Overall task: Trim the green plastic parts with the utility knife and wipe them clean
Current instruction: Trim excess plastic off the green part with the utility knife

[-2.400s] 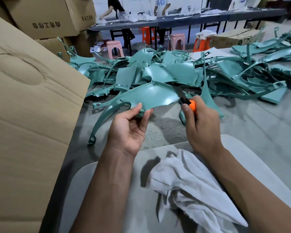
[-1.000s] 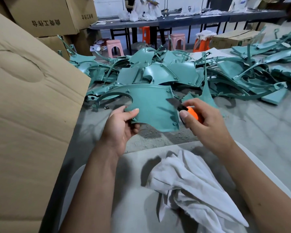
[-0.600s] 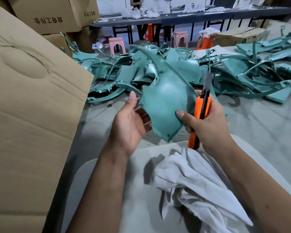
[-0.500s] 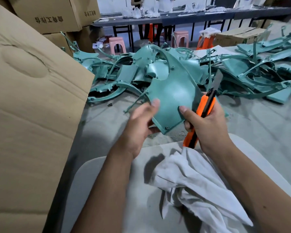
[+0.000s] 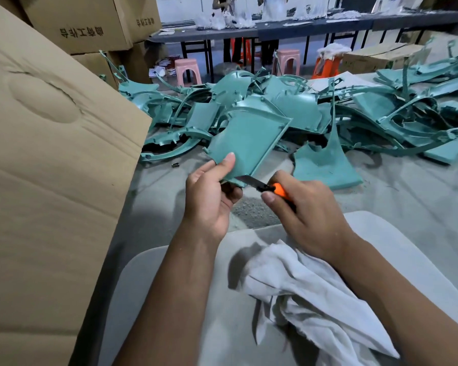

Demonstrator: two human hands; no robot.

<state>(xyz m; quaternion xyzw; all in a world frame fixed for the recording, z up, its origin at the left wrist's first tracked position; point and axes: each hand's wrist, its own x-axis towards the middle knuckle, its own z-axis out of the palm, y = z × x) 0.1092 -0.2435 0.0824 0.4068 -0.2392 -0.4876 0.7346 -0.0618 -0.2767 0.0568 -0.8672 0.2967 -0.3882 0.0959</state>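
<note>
Left hand [image 5: 209, 199] pinched the green part [image 5: 246, 143] at its lower edge, thumb on the near face, fingers curled behind. Right hand [image 5: 310, 215] was wrapped round the orange utility knife [image 5: 271, 188], thumb along the near side of the handle, blade out and pointing left. Blade tip sat on the part's bottom edge, just beside the left fingers.

Part was held up off the table, mid-frame, tilted back toward the pile. Judged step: trimming flash off that bottom edge; wiping not started.

To do it well, as I read it:
- keep the blade shallow against the edge, shave rather than dig
- stroke direction is the risk: tip was aimed at the left fingers, so pull away from them or shift the pinch higher up the panel
- brace the right thumb for short controlled strokes, thin plastic will likely flex

White rag [image 5: 320, 305] lay crumpled at lower centre-right on a pale board [image 5: 169, 313], under the right forearm, close enough for the wipe. Pile of green parts [image 5: 354, 114] spread across the upper centre and right of the grey table [image 5: 421, 207], one flat piece just right of the knife. Can't tell which were trimmed. Cardboard box flap [image 5: 50, 167] filled the left side, more boxes upper left. Stools [image 5: 187, 71] and a long bench with people standing at it ran along the top.
</note>
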